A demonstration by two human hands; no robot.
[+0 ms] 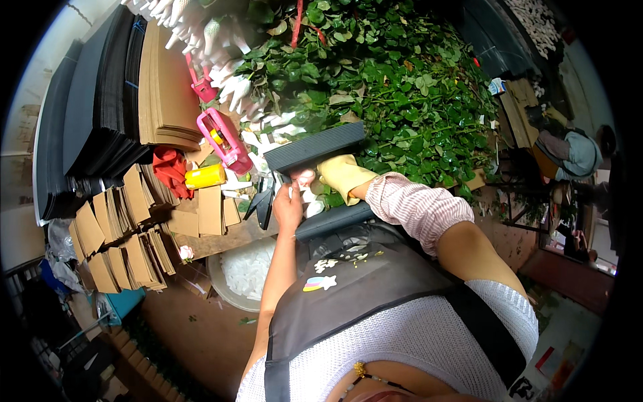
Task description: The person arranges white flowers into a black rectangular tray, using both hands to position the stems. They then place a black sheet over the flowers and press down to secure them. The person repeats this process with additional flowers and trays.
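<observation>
In front of me stands a dark corrugated sheet (315,147), with a second dark ridged piece (335,221) nearer my apron. Pale pink rose heads (305,178) show between the two. My left hand (288,206) is bare, its fingers curled at the left end of these pieces beside the roses; what it grips is hidden. My right hand (340,175) wears a yellow glove and touches the lower side of the upper sheet, right of the roses; its fingertips are out of sight. A black-handled tool (263,202) lies just left of my left hand.
Leafy green stems (408,100) cover the table's far side, beside white-netted flower heads (213,33). Left are a pink tape dispenser (228,144), a yellow roll (205,177), red cloth (170,171), cardboard pieces (107,218) and stacked dark sheets (100,100). A basin (218,275) of white pieces stands below.
</observation>
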